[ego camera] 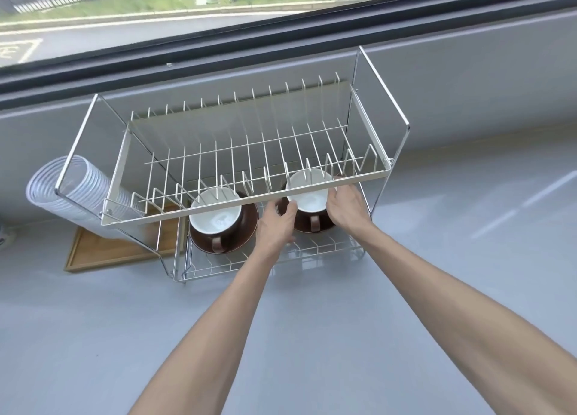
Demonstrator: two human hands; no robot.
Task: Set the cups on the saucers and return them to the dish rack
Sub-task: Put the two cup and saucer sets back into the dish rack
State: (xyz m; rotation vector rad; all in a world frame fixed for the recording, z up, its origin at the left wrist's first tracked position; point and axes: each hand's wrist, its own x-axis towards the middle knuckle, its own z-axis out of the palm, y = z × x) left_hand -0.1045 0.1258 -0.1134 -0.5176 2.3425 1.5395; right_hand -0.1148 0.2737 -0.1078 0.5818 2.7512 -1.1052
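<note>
A two-tier wire dish rack (371, 177) stands on a grey counter under a window. On its lower tier sit two brown cups with white insides, each on a brown saucer. The left cup (215, 216) rests on its saucer (246, 233), handle toward me, untouched. The right cup (307, 196) stands on the right saucer (312, 227). My left hand (274, 224) grips that saucer's left edge and my right hand (346, 208) grips its right edge. The upper tier partly hides both cups.
A stack of clear plastic cups (71, 189) lies on its side left of the rack. A wooden tray (103, 255) lies beneath it and under the rack's left end. Grey counter (125, 336) stretches toward me. A window ledge runs behind the rack.
</note>
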